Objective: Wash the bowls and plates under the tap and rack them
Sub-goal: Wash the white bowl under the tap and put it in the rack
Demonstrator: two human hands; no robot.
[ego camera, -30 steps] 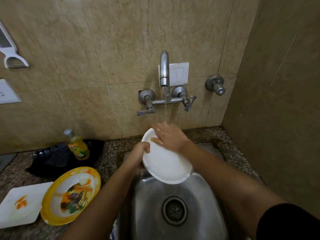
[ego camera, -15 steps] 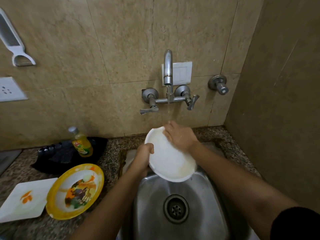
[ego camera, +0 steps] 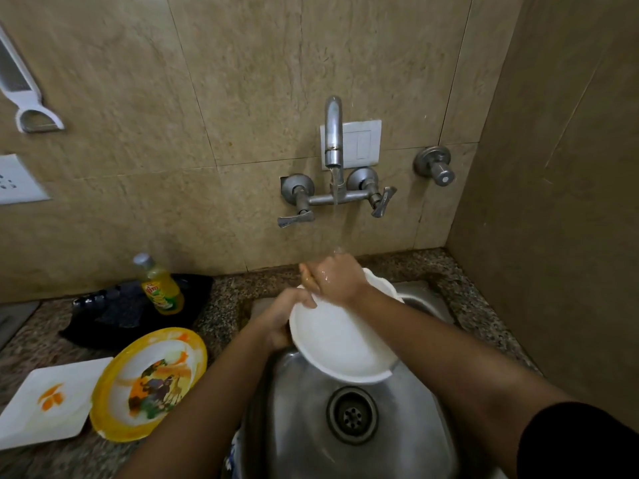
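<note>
White bowl (ego camera: pixel 342 344) hangs tilted above the steel sink (ego camera: pixel 304 420), beneath the running tap (ego camera: pixel 334 140). Left hand (ego camera: pixel 283 323) grips its left rim, fingers curled around the edge. Right hand (ego camera: pixel 337 280) rests on the far rim under the water, fingers bent against it. On the tabletop (ego camera: pixel 228 292) left of the sink lie a yellow plate (ego camera: pixel 148 383) and a square white plate (ego camera: pixel 52 402).

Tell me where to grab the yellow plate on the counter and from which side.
Take the yellow plate by its right rim, the edge nearest the sink, probably with the left hand. It seems to lie flat, face up, with its left edge against or over the white square plate, so that side is crowded. The raised rim should let fingers slip under and a thumb press on top.
</note>
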